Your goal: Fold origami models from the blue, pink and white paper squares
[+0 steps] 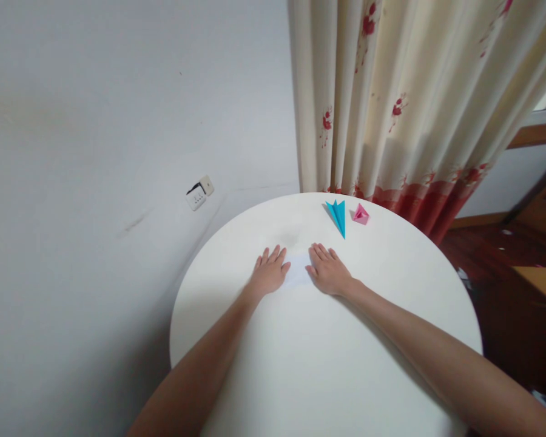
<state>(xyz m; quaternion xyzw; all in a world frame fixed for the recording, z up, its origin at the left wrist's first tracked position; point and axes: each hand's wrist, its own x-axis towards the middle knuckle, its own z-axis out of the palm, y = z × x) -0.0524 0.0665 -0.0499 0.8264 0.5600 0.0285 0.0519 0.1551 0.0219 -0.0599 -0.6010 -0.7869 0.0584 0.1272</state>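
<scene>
Both hands lie flat, palms down and fingers spread, on a white sheet of paper (299,269) in the middle of the frame: the left hand (269,273) covers its left end and the right hand (328,271) its right end, neither gripping anything, only pressing. Held this way the sheet seems pinned from both sides so it stays smooth and does not slide; it is hard to tell against the tabletop whether it is already folded. Just above and to the right of the right hand, well clear of the fingers, rest a blue folded paper plane (338,216) and, beside it, a small pink folded paper shape (360,214), set near the far rim as if out of the way. The round white table (327,364) fills the lower centre. A plain white wall with a power socket (199,193) takes the left, a cream curtain (414,103) with red flowers hangs at upper right, and dark wooden floor (491,273) shows at the right edge.
</scene>
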